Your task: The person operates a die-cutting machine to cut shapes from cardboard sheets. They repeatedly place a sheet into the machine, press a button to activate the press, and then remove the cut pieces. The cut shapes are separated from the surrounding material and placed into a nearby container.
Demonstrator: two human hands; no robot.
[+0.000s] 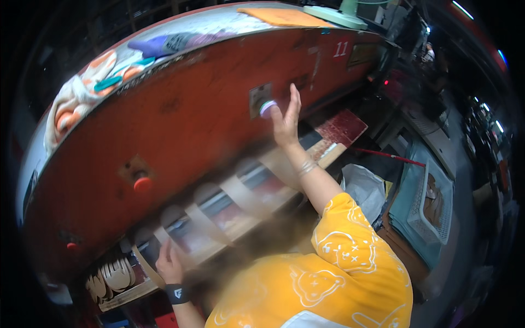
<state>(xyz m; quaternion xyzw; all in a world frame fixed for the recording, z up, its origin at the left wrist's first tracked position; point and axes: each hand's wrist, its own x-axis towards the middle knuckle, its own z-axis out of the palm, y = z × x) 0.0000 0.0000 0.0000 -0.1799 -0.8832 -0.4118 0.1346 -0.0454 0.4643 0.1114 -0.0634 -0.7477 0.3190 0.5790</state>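
Observation:
My right hand [287, 121] is raised at a red machine panel [202, 104], its fingers stretched upward and apart. The thumb lies at a pale purple round push button [267, 109], apparently touching it. Lower down, my left hand [170, 267], with a black wristband, is beside a long wood-edged tray [240, 232]. Its visible fingers point up and look stretched, though their tips blur into the pale strips there. Several pale curved strips [209, 221] are smeared across the tray. Beige pieces with finger-like lobes [116, 273] stand stacked at its left end.
Red knobs [142, 184] stick out from the panel. Cloths and gloves [90, 82] lie on the machine top, with an orange sheet [284, 17] and a pale green base [333, 17]. At right are a white plastic basket [435, 205], a white bag [363, 188] and a red rod [388, 154].

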